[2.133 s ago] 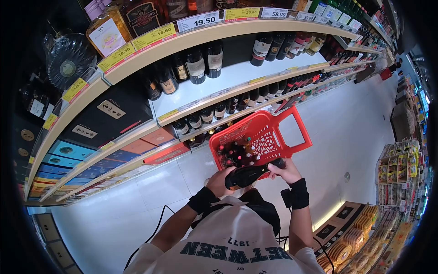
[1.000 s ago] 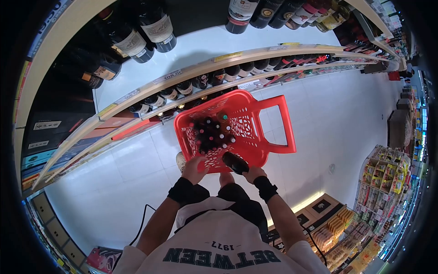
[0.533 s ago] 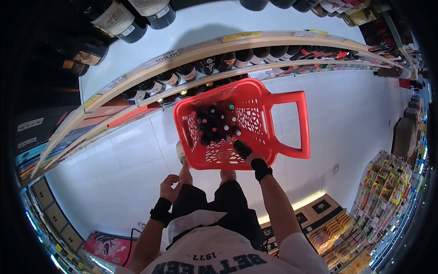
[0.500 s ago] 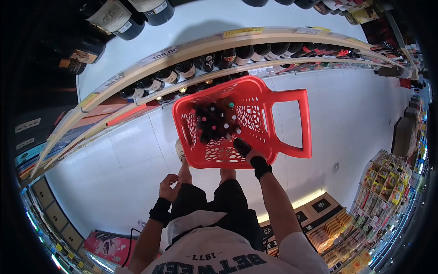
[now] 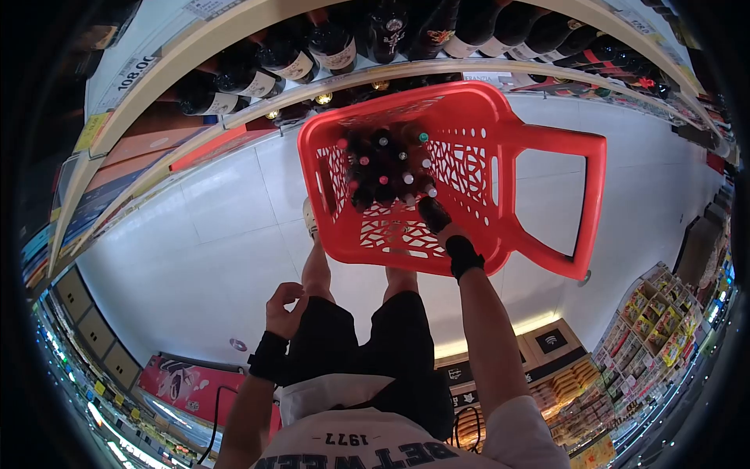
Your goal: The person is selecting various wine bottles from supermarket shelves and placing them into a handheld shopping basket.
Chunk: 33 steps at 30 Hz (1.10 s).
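Observation:
My right hand (image 5: 452, 231) reaches inside a red plastic shopping basket (image 5: 500, 199), closed around a dark bottle (image 5: 431, 213). That bottle is tilted, and part of the fingers is hidden behind it in shadow. Beside it, several dark bottles (image 5: 383, 160) stand close together in the basket, showing pink, white and green tops. My left hand (image 5: 284, 309) hangs outside the basket over the floor, fingers curled in toward the thumb, with nothing visible in them.
Ahead, a curved shelf (image 5: 351, 74) carries several wine bottles (image 5: 332, 47). The basket's long red handle (image 5: 590, 203) sticks out to the right over the tiled floor (image 5: 226, 203). Packaged goods (image 5: 648, 320) fill a display at right; a pink box (image 5: 183, 383) is behind on the left.
The basket appears larger and farther right, and the wine shelf shows lower bottles as the view shifts. My right hand has gone with the basket, the bottle still in it.

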Tool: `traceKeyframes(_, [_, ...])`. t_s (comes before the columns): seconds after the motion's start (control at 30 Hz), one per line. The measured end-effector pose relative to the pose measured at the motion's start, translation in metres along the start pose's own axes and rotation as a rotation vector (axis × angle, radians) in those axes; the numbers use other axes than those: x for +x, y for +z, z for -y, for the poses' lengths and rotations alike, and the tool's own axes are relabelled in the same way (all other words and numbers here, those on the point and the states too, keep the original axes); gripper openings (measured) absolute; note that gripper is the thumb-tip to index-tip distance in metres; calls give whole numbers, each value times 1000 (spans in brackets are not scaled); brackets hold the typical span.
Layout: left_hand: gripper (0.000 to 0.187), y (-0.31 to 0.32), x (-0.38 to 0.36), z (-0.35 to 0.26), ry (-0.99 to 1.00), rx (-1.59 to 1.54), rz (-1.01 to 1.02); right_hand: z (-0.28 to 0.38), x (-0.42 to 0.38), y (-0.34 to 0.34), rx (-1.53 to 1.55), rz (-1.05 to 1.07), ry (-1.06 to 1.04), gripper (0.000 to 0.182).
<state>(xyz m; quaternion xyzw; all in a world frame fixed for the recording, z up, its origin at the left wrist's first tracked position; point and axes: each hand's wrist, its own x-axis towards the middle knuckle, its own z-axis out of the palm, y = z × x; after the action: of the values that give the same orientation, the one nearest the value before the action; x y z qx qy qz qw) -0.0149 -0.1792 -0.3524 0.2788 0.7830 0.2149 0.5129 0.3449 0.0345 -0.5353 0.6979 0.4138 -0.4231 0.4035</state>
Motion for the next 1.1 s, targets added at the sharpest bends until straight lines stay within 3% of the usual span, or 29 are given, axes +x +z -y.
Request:
traceKeyframes(0.27, [20, 7, 1, 43, -20, -36, -35, 5, 40, 7, -140, -127, -110, 34])
traceKeyframes(0.3, [19, 9, 0, 45, -23, -26, -12, -4, 63, 19, -229, -241, -206, 34])
traceKeyframes(0.4, [19, 13, 7, 48, -49, -14, 31, 4, 74, 12, -189, -139, -76, 35])
traceKeyframes(0.7, [19, 14, 16, 48, -70, -50, 14, 11, 79, 1, -94, -40, -33, 31])
traceKeyframes(0.9, [18, 13, 14, 51, -80, -57, 5, 14, 110, 4, -197, 34, -88, 27])
traceKeyframes(1.1, [17, 12, 15, 47, -90, -61, 5, 22, 128, 12, -40, 28, -1, 27])
